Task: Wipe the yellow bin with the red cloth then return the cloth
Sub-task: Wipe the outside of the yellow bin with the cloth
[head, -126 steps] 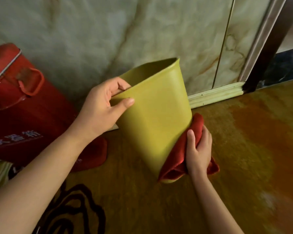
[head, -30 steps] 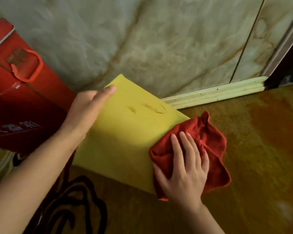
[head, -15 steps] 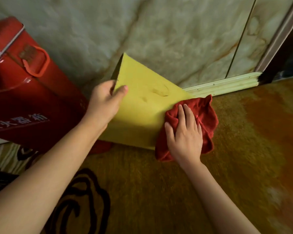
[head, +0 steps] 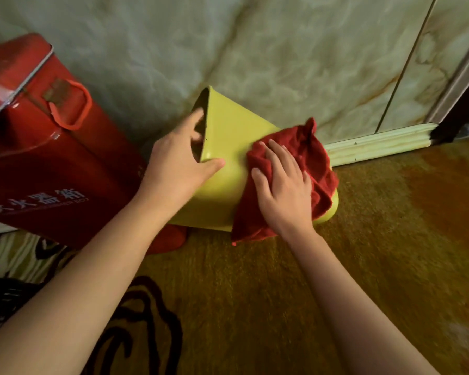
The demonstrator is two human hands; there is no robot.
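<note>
Yellow plastic bin, tapered and smooth-walled, lies tipped on its side on the patterned amber floor, its open mouth turned left toward the big red metal box with a loop handle and its base end toward the pale skirting board at the foot of the marbled wall. Box and bin sit near each other, with a gap between them.

Over the bin's upper side wall drapes the crumpled red terry cloth, bunched toward the base. Part of it hangs off the near edge down toward the floor.

Left hand is clamped on the bin's rim, thumb across the outer wall and fingers hooked inside the mouth. Right hand lies flat and spread on the cloth, fingers apart, pressing it onto the wall rather than gripping it.

Wiping looks to be underway; the cloth's return is not yet done. Likely risks: since only the rim grip steadies a rounded bin on its side, a hard stroke could roll it against the wall or the box. With an open palm, the loose cloth may also slide off or bunch, leaving patches unwiped.
</note>
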